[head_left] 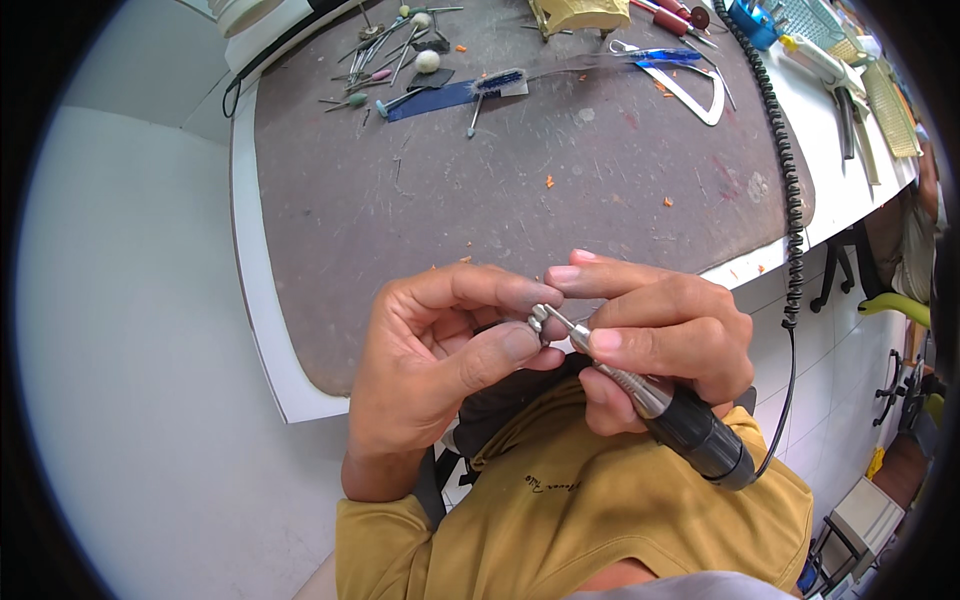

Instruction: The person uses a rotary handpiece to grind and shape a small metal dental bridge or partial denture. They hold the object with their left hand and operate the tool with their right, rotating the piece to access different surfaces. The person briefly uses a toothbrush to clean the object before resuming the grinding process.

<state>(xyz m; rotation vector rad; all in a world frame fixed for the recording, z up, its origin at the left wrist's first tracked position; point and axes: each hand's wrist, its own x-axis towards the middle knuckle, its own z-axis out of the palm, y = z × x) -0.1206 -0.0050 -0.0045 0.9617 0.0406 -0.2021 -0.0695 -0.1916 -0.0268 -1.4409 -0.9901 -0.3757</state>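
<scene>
Between the thumb and fingers of my left hand (430, 350) is pinched a small, lumpy silver metal piece (538, 319), partly hidden by the fingertips. My right hand (670, 325) grips a rotary handpiece (700, 435) with a ribbed silver nose and a black body. Its thin bit (560, 317) points up and left at the metal piece; whether the two touch, I cannot tell. The index fingertips of both hands meet or nearly meet above the piece. Both hands are in front of the near edge of a worn brown mat (350, 220).
Several rotary burs (370, 60) lie scattered at the far left, beside a blue strip (430, 100) and a small brush (498, 80). A white triangular frame (690, 100) lies far right. The handpiece's coiled black cord (780, 130) runs down the right side. Orange crumbs (549, 182) dot the mat.
</scene>
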